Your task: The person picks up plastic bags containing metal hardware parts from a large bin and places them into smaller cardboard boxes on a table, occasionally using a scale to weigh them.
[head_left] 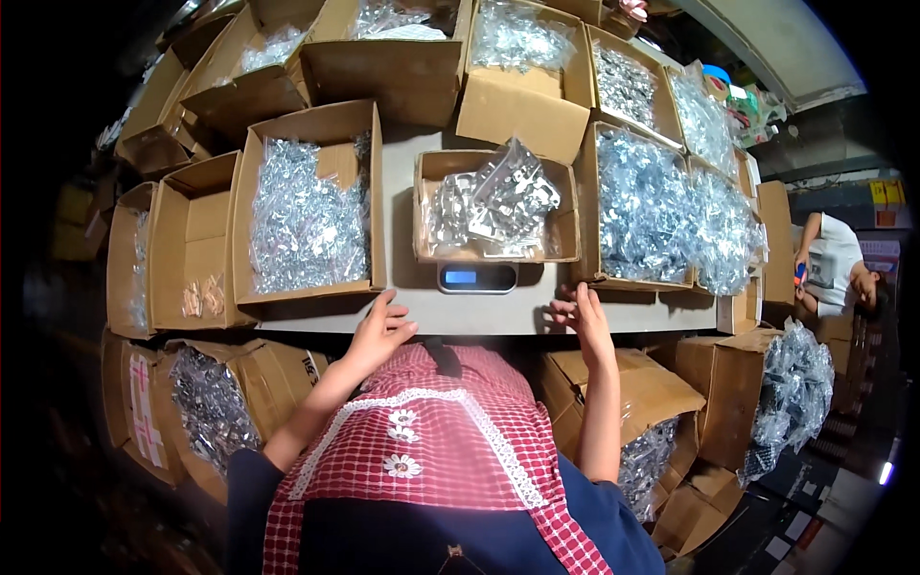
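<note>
My left hand (379,331) rests at the table's front edge, fingers apart and holding nothing. To the right, my right hand (584,319) is raised by the same edge, its fingers spread and bare. Between and beyond them a small digital scale (477,278) with a lit blue display carries an open cardboard box (427,257). Clear plastic bags of metal parts (503,196) lie in that box, one sticking up above its rim. A larger box of small bagged metal pieces (311,216) stands beyond my left hand. Another box of bagged metal parts (644,206) is beyond my right hand.
More open cartons (522,77) line the table's far side. A box with a few copper-coloured pieces (203,297) stands at left. Below the table edge are cartons of metal parts (211,393) and a bulging plastic bag (788,393). Another person (834,264) is at far right.
</note>
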The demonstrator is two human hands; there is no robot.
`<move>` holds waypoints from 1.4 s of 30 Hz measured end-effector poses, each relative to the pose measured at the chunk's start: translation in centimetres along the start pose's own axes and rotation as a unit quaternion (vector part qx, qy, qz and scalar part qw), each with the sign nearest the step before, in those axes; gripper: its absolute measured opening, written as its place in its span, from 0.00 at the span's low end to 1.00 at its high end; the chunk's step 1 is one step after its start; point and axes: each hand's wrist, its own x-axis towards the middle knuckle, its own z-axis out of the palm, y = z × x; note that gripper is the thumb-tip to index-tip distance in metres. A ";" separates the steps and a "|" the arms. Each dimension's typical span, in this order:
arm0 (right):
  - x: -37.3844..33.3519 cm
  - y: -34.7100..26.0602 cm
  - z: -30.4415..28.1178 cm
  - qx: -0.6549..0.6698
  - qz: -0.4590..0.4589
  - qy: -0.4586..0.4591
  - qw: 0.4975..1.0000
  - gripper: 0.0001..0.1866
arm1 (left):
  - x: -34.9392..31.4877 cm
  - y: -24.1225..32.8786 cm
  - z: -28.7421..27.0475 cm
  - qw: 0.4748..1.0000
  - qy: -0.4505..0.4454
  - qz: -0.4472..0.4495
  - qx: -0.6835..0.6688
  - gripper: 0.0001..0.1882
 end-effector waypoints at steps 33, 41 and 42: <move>-2.0 -22.7 -25.2 0.371 -0.306 0.184 0.858 0.30 | 13.3 35.5 14.5 0.942 -0.126 0.245 -0.190 0.31; 18.7 -28.0 -53.0 -0.013 -0.461 0.510 0.726 0.40 | 19.6 34.0 12.3 0.980 0.050 0.148 -0.122 0.31; 21.0 -27.9 -55.3 -0.048 -0.430 0.546 0.718 0.42 | 20.6 33.1 11.4 0.979 0.069 0.141 -0.131 0.32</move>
